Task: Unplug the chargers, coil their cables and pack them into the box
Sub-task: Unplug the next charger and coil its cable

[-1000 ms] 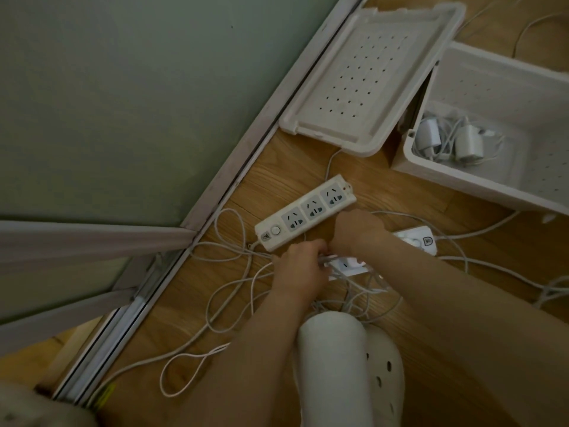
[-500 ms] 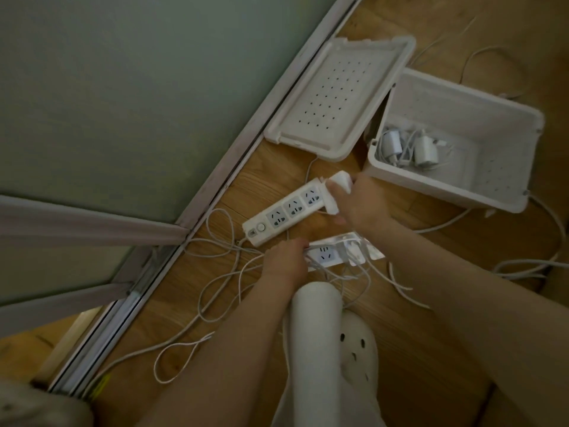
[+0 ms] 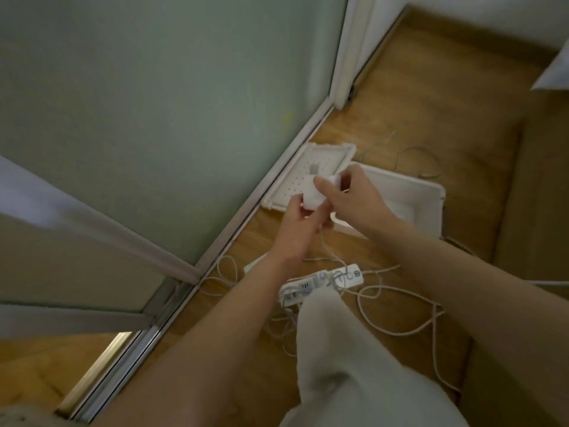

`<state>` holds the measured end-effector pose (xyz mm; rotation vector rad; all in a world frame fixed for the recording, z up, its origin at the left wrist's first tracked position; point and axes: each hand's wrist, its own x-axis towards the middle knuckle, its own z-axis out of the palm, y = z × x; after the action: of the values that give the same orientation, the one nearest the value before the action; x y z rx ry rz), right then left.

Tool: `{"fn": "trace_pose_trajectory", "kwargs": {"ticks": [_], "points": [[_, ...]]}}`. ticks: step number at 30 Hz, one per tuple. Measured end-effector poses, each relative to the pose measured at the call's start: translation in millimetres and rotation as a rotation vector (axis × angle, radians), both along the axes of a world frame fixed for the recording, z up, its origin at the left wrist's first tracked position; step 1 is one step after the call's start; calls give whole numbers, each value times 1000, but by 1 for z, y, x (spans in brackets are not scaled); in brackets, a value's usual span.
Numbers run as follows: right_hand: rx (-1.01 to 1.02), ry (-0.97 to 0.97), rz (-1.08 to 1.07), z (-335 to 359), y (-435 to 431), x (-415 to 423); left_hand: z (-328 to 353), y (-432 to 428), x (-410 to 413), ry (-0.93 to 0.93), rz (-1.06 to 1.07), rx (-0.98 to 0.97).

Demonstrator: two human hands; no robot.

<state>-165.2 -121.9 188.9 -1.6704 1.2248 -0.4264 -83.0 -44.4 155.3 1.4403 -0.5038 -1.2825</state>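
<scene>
Fingers (image 3: 326, 186) of the right hand (image 3: 357, 208) curl closely round a white charger (image 3: 311, 201), raised in front of the lid (image 3: 289, 186) and beside the box (image 3: 418, 198); the left hand (image 3: 300, 220) grips its near end. A thin cable (image 3: 322, 243) trails down from it. Blur obscures the charger's prongs; both hands hide the box's contents; a trouser leg (image 3: 338, 349) covers part of the power strip (image 3: 332, 278)

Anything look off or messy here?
No damage visible. Loose cables lie tangled and uncoiled around the power strip on the floor. The charger, held by the left hand and right hand, trails its cable down uncoiled. The lid lies off, beside the box.
</scene>
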Motion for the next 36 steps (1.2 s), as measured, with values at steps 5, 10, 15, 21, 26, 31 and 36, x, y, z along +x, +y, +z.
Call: {"fn": "trace_pose_trajectory", "kwargs": {"ticks": [5,10,15,21,26,31,36], "points": [[26,-56,120,50,19,-15,58,15,-3,-11,91,-58],[133,69,475,65,70,-31,103,37,-3,111,166,-154],[1,233,477,69,87,-35,148,57,-1,172,193,-270],[-216,485,536,101,84,-43,183,86,9,106,192,-313],[-334,201,305,129,89,-35,206,104,21,4,236,-316],[-527,-219,101,148,111,-43,225,113,21,-18,215,-312],[-520,355,523,148,117,-47,228,123,21,-256,172,-240]]}}
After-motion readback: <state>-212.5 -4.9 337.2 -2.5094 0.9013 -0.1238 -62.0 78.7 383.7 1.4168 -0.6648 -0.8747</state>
